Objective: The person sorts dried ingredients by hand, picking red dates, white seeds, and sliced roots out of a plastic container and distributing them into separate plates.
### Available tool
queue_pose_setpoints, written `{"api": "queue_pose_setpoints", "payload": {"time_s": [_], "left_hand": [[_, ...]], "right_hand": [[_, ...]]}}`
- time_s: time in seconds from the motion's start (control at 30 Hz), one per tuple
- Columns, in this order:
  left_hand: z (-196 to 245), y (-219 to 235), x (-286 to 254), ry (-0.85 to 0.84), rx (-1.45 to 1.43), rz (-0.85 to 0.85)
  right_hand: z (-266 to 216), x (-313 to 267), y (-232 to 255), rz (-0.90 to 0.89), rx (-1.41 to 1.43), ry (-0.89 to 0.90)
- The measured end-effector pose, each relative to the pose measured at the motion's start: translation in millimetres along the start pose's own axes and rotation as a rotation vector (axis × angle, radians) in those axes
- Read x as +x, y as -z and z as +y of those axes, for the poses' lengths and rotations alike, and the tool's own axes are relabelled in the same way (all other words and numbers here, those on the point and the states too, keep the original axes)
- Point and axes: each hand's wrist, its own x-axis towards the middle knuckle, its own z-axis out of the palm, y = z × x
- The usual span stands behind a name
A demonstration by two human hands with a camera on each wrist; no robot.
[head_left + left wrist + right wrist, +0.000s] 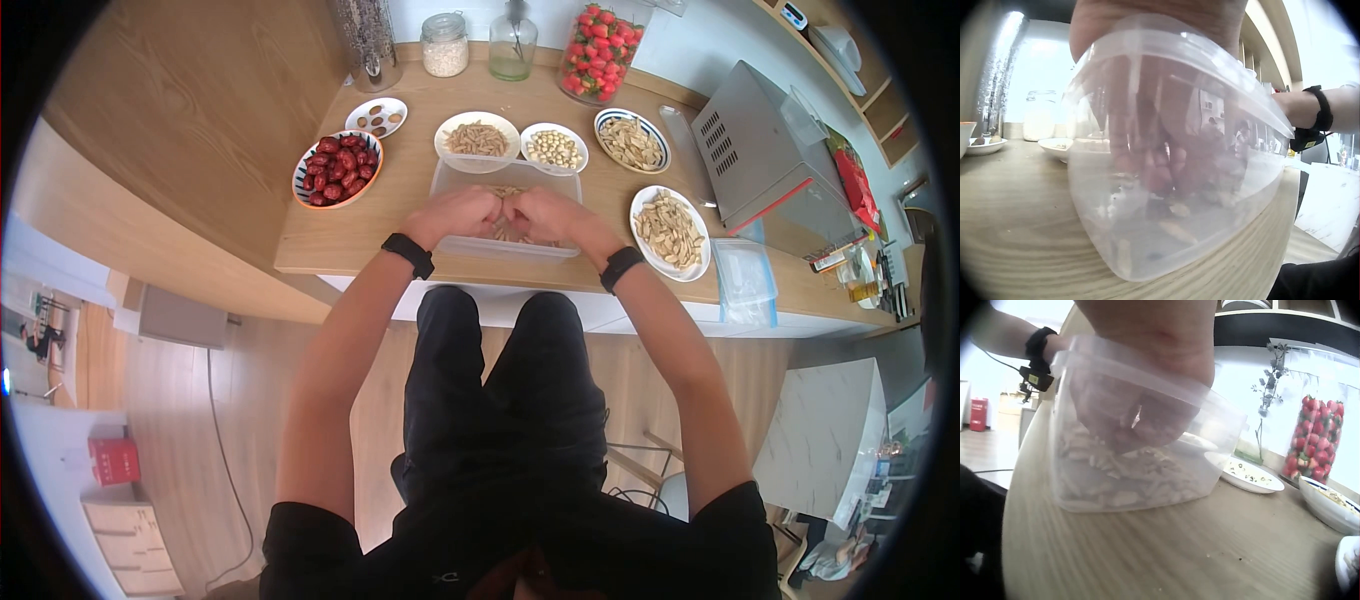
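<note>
A clear plastic container [560,190] stands near the counter's front edge, with pale dried pieces [1125,498] on its bottom. Both hands reach into it from above, side by side and close together at the knuckles in the head view. My left hand [462,213] has bent fingers, blurred behind the container wall [1100,206] in the left wrist view. My right hand [545,214] is also bent at the fingers, low over the pieces in the right wrist view. The cloudy plastic hides whether either hand pinches a piece.
Behind the container are plates of brown pieces [476,139] and pale nuts [553,149]. Red dates [338,172] fill a bowl at left. Two dishes of slices [670,232], a zip bag [746,283] and a grey appliance [765,145] are at right; strawberries [600,55] stand behind.
</note>
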Motion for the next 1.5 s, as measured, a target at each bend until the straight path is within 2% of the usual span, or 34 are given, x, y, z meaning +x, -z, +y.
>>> {"api": "queue_pose_setpoints", "payload": {"time_s": [0.03,0.1,0.3,0.43,0.53,0.6,0.63,0.7,0.73,0.77,0.8,0.87,0.93,1.07,1.13,1.17,1.2,1.23,1.27,1.33,1.37,1.4,1.43,1.5], "left_hand": [[-2.3,-1.7,0.8,0.0,0.0,0.0],[-3.2,-1.8,1.5,0.021,0.005,-0.037],[5.6,4.6,1.6,0.052,0.034,-0.025],[3.1,-0.2,2.6,0.095,0.088,-0.082],[-0.2,0.0,4.6,0.044,0.15,-0.028],[1.4,2.0,5.4,0.11,0.148,-0.092],[-0.1,4.5,5.5,0.115,0.149,-0.081],[-1.5,8.5,2.6,0.08,-0.147,0.148],[-5.7,13.8,2.0,0.078,-0.149,0.209],[-3.8,31.0,2.0,0.081,-0.151,0.21],[-5.3,51.0,5.2,0.118,-0.193,0.198],[-24.2,72.9,16.3,0.162,-0.25,0.21],[-49.7,91.3,31.2,0.169,-0.26,0.238],[-91.5,88.1,49.6,0.258,-0.137,0.344],[-93.9,80.1,51.2,0.278,-0.069,0.38],[-88.5,74.8,49.5,0.238,-0.011,0.466],[-80.9,71.0,46.7,0.197,0.05,0.549],[-62.5,69.5,38.5,0.201,0.044,0.544],[-34.3,70.9,26.6,0.143,-0.043,0.473],[-7.8,55.7,15.9,0.084,-0.134,0.401],[-6.0,39.8,13.8,0.028,-0.078,0.318],[-11.5,23.3,14.6,-0.027,-0.019,0.239],[-16.2,8.2,15.9,-0.024,-0.016,0.241],[-27.1,-18.1,21.3,-0.022,0.099,0.214]], "right_hand": [[0.6,1.0,-0.7,0.0,0.0,0.0],[-0.4,4.7,-1.7,0.033,0.034,-0.135],[2.1,2.4,-5.3,0.002,-0.081,-0.003],[-6.5,0.5,0.7,-0.06,-0.131,-0.074],[-10.2,1.6,5.9,0.006,-0.059,-0.127],[-10.7,2.7,7.8,0.176,0.134,-0.085],[-8.5,5.4,12.0,0.172,0.126,-0.077],[-3.7,9.2,19.0,0.303,0.266,-0.11],[1.8,16.1,24.3,0.332,0.28,-0.122],[2.2,23.4,32.9,0.329,0.281,-0.121],[-1.8,29.8,45.2,0.4,0.312,-0.155],[6.4,48.9,56.1,0.472,0.346,-0.197],[28.4,78.6,58.4,0.521,0.535,-0.209],[41.8,102.2,60.5,0.622,0.393,-0.189],[26.0,89.7,64.6,0.593,0.314,-0.156],[12.3,76.6,68.3,0.586,0.314,-0.16],[-5.3,59.0,74.1,0.485,0.186,-0.143],[-14.4,44.2,72.7,0.382,0.064,-0.126],[-12.9,33.5,65.2,0.379,0.069,-0.131],[-3.1,13.3,50.0,0.282,-0.272,-0.058],[0.7,4.3,43.4,0.281,-0.27,-0.061],[4.1,-2.2,37.8,0.105,-0.431,-0.132],[6.1,-5.8,30.8,-0.071,-0.59,-0.201],[5.0,-7.8,12.8,-0.054,-0.578,-0.187]]}}
